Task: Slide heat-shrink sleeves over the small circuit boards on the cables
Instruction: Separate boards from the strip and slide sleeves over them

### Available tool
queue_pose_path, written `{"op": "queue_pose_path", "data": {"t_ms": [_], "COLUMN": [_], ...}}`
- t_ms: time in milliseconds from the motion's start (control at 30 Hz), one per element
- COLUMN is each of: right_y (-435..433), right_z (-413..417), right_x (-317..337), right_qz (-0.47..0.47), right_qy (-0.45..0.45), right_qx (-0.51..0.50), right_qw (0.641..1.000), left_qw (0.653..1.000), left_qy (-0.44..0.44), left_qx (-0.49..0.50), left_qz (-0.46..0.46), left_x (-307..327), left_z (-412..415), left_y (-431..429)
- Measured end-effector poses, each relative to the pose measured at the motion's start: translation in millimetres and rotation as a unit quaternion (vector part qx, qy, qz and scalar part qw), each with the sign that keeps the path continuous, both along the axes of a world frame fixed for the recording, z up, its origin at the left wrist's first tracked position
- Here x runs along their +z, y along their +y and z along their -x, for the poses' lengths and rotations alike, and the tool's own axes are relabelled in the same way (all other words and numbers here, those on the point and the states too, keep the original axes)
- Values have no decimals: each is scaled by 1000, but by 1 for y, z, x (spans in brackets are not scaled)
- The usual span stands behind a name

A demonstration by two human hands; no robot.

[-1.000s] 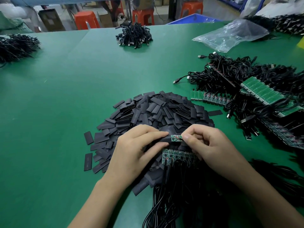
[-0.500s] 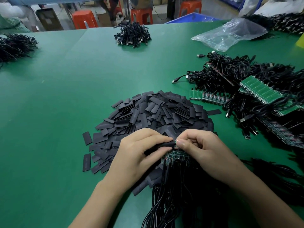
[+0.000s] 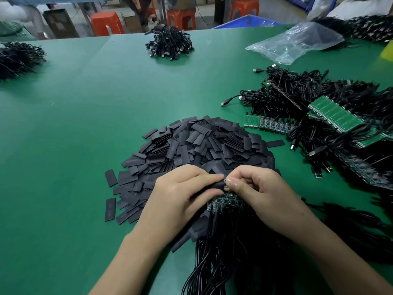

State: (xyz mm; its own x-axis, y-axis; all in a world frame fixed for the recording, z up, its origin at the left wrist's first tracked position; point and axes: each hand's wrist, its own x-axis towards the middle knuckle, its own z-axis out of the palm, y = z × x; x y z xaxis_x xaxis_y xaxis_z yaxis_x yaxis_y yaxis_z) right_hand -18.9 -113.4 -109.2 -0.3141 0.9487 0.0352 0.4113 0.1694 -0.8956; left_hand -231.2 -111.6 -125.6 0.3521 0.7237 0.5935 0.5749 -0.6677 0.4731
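Since a second ago the two hands have closed together. The small circuit board (image 3: 224,181) that showed bare between the fingertips is now almost swallowed by the one black heat-shrink sleeve (image 3: 213,186), and only a green sliver shows at its mouth. The left hand (image 3: 178,196) pinches that sleeve between thumb and forefinger. The right hand (image 3: 261,192), at 3 o'clock of it, has its fingers curled and nips the board end, fingertips touching the left's.

Just below the grip, at 6 o'clock, lies one row of joined boards (image 3: 223,201), with black cables (image 3: 221,252) trailing toward the viewer. One big pile of loose sleeves (image 3: 204,145) spreads at 12 o'clock of the hands on the green table (image 3: 74,124).

At 2 o'clock is a heap of cables (image 3: 314,94) with green board panels (image 3: 333,113) in it. One cable bundle (image 3: 170,44) sits far off at 12 o'clock and another (image 3: 17,58) at 10 o'clock. One crumpled clear bag (image 3: 295,42) lies at 1 o'clock; I cannot tell what it holds. Three orange stools (image 3: 107,23) stand beyond the table.
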Motion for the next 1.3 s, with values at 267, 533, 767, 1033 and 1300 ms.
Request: {"op": "queue_pose_path", "data": {"t_ms": [267,533,767,1033,1300], "right_y": [0,-4,-2,-3,-5], "right_z": [0,4,3,5,7], "right_x": [0,1,2,1,4], "right_qz": [-6,-16,1,4,9], "right_qy": [11,-2,39,74,75], "right_qx": [0,-5,-21,-35,-18], "right_qw": [1000,1000,999,997,997], "left_qw": [997,997,995,994,995], "left_qy": [-70,-68,-96,-100,-90], "left_qx": [-4,-20,10,27,9], "left_qz": [40,33,39,44,34], "left_x": [5,1,3,5,5], "left_z": [2,-3,-5,-2,-3], "left_y": [-2,-3,-4,-3,-4]}}
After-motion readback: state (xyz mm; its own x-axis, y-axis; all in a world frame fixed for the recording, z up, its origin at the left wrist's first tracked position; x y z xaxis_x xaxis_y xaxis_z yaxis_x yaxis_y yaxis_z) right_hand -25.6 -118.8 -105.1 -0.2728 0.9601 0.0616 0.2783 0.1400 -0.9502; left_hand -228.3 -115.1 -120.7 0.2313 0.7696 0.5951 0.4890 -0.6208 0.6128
